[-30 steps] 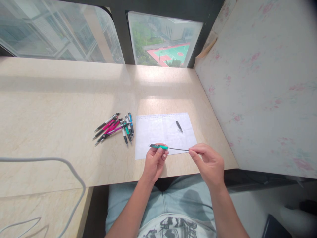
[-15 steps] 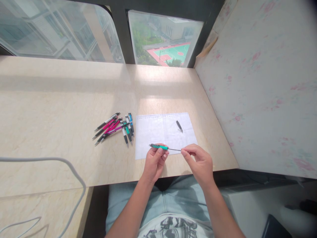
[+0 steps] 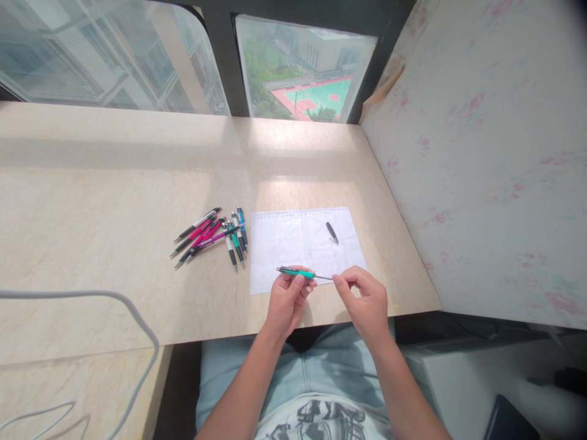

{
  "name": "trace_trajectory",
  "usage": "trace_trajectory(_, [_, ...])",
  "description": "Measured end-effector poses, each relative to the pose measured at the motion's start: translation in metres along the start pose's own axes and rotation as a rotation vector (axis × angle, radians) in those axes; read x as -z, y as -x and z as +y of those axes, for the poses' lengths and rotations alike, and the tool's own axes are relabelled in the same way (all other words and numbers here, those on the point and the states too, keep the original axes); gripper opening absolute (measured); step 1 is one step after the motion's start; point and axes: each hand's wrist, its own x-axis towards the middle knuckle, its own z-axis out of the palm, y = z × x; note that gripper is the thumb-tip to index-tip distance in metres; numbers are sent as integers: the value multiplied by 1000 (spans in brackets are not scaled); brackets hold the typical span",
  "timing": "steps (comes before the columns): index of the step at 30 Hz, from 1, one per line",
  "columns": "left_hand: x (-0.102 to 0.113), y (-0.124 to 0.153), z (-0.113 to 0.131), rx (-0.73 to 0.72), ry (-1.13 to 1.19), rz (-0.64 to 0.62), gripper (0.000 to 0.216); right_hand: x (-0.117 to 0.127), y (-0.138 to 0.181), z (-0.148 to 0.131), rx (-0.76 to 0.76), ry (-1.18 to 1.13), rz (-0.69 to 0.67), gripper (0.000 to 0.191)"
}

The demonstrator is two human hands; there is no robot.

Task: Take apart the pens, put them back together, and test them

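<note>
A green pen barrel point(image 3: 302, 274) with a black clip lies across the fingers of my left hand point(image 3: 288, 299), its thumb pressed on it. From the barrel's right end sticks a thin dark pen refill point(image 3: 323, 278). My right hand point(image 3: 365, 299) pinches the refill's far tip between thumb and fingertips. Both hands are over the near edge of a white sheet of paper point(image 3: 284, 244). On the sheet's right part rests a black pen grip section point(image 3: 332, 233) with a metal tip, and a small spring-like piece point(image 3: 332, 239) beside it.
Several pens point(image 3: 206, 235) in white, pink, purple, green and blue lie in a pile left of the paper. A grey cable point(image 3: 114, 296) curves over the left of the table point(image 3: 92, 244). A flowered wall point(image 3: 481, 183) bounds the right side, with windows point(image 3: 307, 73) behind.
My right hand has moved slightly left toward my left hand. Less of the refill now shows between the barrel and my right fingertips.
</note>
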Motion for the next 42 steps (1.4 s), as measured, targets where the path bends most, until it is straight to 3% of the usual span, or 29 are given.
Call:
trace_trajectory(5, [0,1,0,11,-14,1,21,-2,0,4,-43,49,-16,39])
trace_trajectory(11, [1,-1,-1,19,-2,9,22,-3,-3,5,-80,46,-6,39])
trace_trajectory(16, [1,-3,1,31,49,26,22,3,-6,6,-7,-54,-188,23])
trace_trajectory(19, [2,-4,1,27,82,41,23,7,-11,13,-5,-78,-206,31])
trace_trajectory(23, [2,-5,0,26,94,53,26,5,-27,32,-28,195,-75,31])
trace_trajectory(29, [3,-4,1,29,87,45,24,-9,-56,51,-41,653,-86,25])
trace_trajectory(36, [3,-4,0,36,90,34,24,-24,-68,51,-124,816,-115,25])
trace_trajectory(42, [3,-4,0,44,92,31,23,-27,-66,52,-144,825,-138,21])
